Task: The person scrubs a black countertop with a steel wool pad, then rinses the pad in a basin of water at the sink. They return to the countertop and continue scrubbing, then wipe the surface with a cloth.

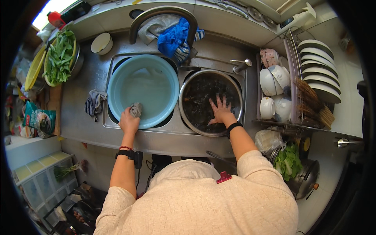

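Note:
My left hand (128,120) grips a small grey cloth (136,109) at the near rim of a light blue plastic basin (117,80) that holds water in the left sink. My right hand (220,110) is spread flat, fingers apart, inside a round steel basin (187,122) filled with dark water and dark pieces, in the right sink. Both wrists wear dark bands.
A curved tap (162,12) with blue and grey cloths draped over it stands behind the sinks. A dish rack (291,78) with bowls, plates and chopsticks is at right. Leafy greens (60,58) lie in a colander at left, more greens (288,161) in a pot at lower right.

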`<state>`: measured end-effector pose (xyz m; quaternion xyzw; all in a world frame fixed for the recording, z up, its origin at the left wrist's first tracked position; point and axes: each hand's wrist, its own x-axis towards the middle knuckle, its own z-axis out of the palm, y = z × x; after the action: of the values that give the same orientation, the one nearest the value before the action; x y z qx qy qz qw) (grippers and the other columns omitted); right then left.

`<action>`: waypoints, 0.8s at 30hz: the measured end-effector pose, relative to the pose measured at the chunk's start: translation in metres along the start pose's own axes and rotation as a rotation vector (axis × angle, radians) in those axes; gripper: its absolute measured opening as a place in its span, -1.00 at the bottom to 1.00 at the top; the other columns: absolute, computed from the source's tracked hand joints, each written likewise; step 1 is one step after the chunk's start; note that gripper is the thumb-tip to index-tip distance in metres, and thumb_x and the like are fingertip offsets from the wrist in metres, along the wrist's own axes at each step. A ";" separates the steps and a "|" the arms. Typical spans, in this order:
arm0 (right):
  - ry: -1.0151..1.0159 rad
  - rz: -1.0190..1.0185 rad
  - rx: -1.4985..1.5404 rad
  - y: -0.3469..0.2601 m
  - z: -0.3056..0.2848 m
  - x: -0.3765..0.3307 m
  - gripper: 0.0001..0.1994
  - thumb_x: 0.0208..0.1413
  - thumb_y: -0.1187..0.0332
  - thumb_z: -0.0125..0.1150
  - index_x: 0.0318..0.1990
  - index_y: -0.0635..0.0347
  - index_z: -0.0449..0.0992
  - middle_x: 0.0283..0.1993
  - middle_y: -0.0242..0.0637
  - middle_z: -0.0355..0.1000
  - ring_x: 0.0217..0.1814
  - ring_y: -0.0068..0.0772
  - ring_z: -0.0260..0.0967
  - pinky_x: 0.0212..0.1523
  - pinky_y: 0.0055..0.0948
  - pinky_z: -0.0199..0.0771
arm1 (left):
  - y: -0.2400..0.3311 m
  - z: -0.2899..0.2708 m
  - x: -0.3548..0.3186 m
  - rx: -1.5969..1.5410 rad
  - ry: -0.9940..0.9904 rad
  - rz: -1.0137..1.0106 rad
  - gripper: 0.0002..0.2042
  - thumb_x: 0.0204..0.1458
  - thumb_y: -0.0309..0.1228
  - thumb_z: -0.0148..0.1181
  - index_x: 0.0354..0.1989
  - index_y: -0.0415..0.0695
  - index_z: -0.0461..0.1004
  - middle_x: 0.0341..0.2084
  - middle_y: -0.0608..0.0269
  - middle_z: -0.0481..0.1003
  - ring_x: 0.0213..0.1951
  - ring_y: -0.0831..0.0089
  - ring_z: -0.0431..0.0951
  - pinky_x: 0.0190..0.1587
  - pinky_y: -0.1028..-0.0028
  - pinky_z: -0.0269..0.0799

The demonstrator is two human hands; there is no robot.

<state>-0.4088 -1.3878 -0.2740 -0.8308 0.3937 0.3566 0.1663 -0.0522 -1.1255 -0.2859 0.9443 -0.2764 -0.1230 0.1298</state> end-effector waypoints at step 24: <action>0.547 -0.039 0.920 0.061 -0.070 -0.067 -0.65 0.00 0.62 0.03 -0.01 0.34 0.50 -0.01 0.10 0.50 0.10 0.16 0.42 0.08 -0.17 0.44 | 0.004 -0.003 -0.002 -0.021 -0.009 -0.031 -0.39 -0.24 -0.38 0.28 0.14 0.11 0.42 -0.02 0.17 0.49 0.03 0.07 0.51 0.00 -0.06 0.33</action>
<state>-0.4529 -1.4293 -0.1766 -0.7419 0.5228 -0.0855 0.4110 -0.0551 -1.1271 -0.2815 0.9464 -0.2611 -0.1319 0.1367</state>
